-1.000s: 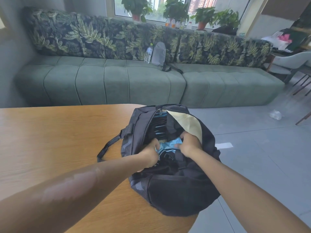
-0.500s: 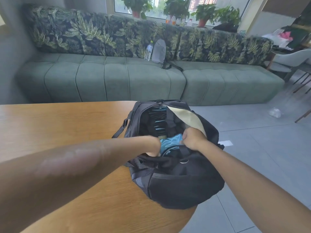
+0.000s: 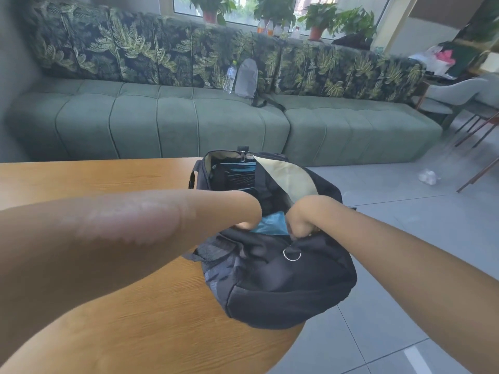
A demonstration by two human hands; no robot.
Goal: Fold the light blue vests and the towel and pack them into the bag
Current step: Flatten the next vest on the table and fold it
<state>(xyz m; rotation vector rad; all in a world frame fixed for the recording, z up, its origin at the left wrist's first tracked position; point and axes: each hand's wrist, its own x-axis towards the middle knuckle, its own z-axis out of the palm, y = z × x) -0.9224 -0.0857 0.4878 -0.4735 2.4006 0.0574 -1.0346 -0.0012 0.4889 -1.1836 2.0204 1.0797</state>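
Soft black fabric bag (image 3: 280, 279) now drawn nearer. Left hand (image 3: 247, 211) and right hand (image 3: 302, 220) still curled, tucking crumpled light blue vest (image 3: 270, 225) down between them. Packing nearly finished.

Wooden table (image 3: 94, 174), rounded edge at right. Black bag (image 3: 283, 282) sits on its right edge, near end overhanging the edge above the grey tiled floor (image 3: 405, 211). Bag open at top. Crumpled white scrap (image 3: 428, 177) on floor, well apart.
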